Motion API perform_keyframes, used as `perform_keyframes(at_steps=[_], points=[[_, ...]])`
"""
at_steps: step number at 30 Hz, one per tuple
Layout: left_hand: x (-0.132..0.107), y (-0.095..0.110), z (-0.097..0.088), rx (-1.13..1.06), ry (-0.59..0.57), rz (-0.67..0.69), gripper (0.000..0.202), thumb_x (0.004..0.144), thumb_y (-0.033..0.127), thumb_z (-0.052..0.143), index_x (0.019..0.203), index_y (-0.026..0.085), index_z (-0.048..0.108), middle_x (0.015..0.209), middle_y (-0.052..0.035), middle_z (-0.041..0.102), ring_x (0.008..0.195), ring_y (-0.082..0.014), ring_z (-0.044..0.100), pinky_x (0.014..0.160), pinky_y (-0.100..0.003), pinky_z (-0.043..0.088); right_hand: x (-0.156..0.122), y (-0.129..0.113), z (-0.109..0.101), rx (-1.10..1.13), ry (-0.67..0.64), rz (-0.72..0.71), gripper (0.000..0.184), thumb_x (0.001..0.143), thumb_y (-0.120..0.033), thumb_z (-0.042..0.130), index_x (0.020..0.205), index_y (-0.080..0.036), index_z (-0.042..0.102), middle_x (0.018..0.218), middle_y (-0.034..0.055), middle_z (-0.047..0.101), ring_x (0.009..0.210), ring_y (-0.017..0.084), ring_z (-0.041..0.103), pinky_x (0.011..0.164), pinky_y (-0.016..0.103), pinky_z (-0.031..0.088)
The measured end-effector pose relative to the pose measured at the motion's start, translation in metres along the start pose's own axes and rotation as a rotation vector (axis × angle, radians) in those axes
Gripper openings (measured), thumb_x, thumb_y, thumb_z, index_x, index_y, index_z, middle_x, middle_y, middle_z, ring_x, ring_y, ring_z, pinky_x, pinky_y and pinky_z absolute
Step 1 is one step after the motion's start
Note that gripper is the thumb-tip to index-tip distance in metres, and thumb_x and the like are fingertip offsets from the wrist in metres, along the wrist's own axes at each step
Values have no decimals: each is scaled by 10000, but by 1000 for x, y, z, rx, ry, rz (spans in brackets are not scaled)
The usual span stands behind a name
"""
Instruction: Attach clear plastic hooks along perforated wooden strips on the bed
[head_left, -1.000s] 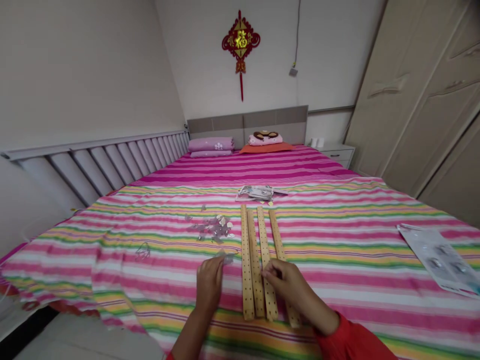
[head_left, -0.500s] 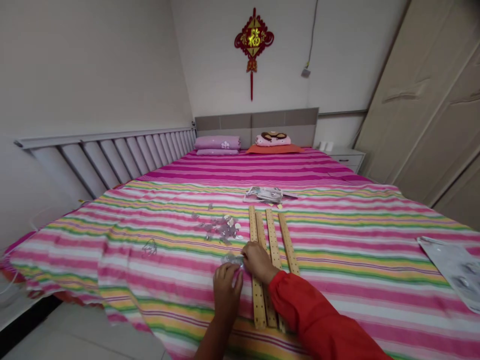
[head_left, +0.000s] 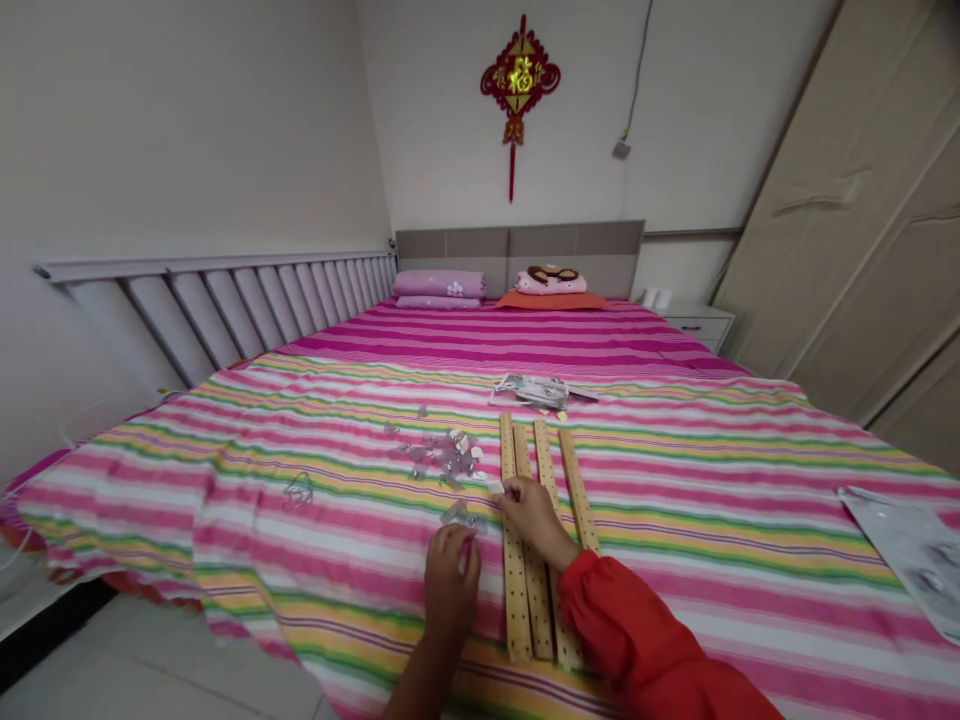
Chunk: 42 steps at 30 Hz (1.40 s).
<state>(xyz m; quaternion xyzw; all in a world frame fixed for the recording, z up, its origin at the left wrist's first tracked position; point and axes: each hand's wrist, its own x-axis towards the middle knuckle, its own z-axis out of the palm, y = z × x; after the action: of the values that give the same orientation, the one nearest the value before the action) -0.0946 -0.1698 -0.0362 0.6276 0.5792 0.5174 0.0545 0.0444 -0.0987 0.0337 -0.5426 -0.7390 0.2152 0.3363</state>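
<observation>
Several long wooden slats (head_left: 544, 470) with rows of holes lie side by side on the striped bed sheet (head_left: 675, 480). My left hand (head_left: 452, 580) rests just left of them, fingers curled on a small clear plastic bag (head_left: 459, 515). My right hand (head_left: 534, 512), in a red sleeve, lies across the slats and pinches a tiny pale piece at the leftmost slat. A scatter of small clear bags and pale bits (head_left: 442, 455) lies just beyond my left hand.
A torn packet (head_left: 538, 390) lies past the slats' far ends. A grey plastic sheet (head_left: 911, 550) sits at the right edge. Pillows (head_left: 439, 285) rest at the headboard. A padded rail (head_left: 225, 310) runs along the left; wardrobe doors (head_left: 862, 230) stand right.
My right hand moved from the right slats across to the left, met my left hand at the small bag, then lifted slightly forward with a tiny piece. The view shifted a bit left.
</observation>
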Motion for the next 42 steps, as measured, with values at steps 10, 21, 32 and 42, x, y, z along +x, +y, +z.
perform_keyframes(at_steps=[10, 21, 32, 42], points=[[4, 78, -22, -1018, -316, -963, 405, 578, 484, 759, 743, 145, 611, 661, 1, 604, 569, -83, 528, 562, -202, 401, -91, 4, -51, 185, 162, -272, 174, 848, -169, 503, 896, -206, 666, 765, 37, 603, 731, 178, 579, 640, 276, 467], [-26, 122, -6, -1116, -541, -1047, 359, 482, 300, 844, 635, 133, 567, 527, 39, 562, 474, -37, 479, 495, -159, 347, -152, 32, -65, -102, 301, -458, 340, 878, -77, 426, 1146, -205, 592, 950, 106, 648, 857, 202, 625, 689, 307, 535], [-39, 131, 14, -868, -535, -1006, 342, 454, 319, 804, 613, 154, 550, 463, 34, 568, 450, -64, 485, 470, -180, 313, -169, 43, -81, 682, 263, 190, 239, 830, -374, 547, 969, -192, 618, 798, 53, 661, 647, 174, 607, 549, 278, 504], [-36, 134, 2, -638, -809, -679, 133, 592, 248, 657, 616, 153, 567, 519, 44, 520, 525, -91, 463, 543, -228, 344, -186, 52, -81, 1000, -21, 434, 382, 593, -490, 786, 776, -162, 718, 495, 5, 648, 452, 122, 561, 487, 247, 457]])
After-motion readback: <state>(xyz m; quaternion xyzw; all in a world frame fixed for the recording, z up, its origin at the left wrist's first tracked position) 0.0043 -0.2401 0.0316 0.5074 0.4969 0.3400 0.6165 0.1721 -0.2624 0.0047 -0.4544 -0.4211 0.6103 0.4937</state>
